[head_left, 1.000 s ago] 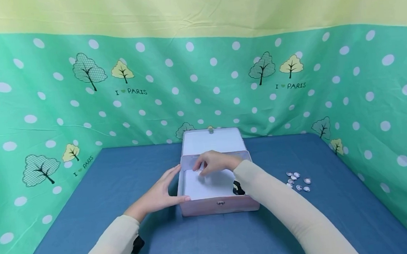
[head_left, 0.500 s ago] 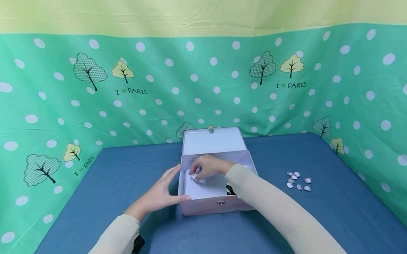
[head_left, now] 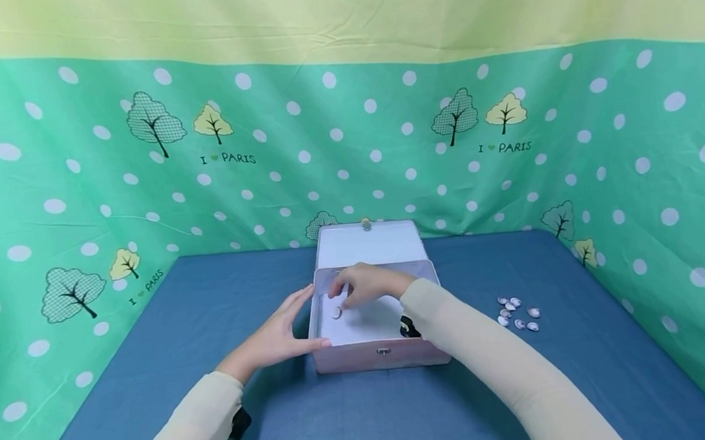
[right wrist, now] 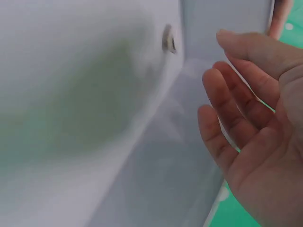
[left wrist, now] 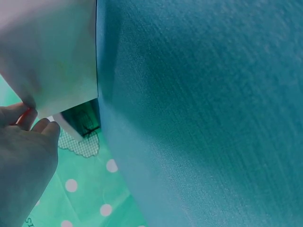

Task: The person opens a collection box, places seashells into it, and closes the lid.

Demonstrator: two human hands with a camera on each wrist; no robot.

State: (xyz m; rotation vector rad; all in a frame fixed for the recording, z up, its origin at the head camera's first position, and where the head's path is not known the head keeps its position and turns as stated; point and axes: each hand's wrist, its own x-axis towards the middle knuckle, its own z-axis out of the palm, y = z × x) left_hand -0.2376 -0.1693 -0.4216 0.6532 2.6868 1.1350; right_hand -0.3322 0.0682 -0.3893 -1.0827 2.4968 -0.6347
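A pink metal box with a pale interior stands with its lid tipped back. My left hand spans the box's left side, fingers extended and spread; its thumb rests at the front rim. In the left wrist view, that hand's fingers touch the box near a corner. Inside the box, a small seashell lies on the floor at the left. Just over it hovers my right hand, fingers loosely bent. The right wrist view shows this shell apart from the fingertips, with nothing held.
Several small seashells lie scattered on the blue tablecloth to the right of the box. A green dotted curtain hangs behind the table and along both sides. A small clasp is on the box's front.
My right hand went down toward the box's left floor with the seashell, let it go, and has risen slightly back to the right. The left hand has stayed put.
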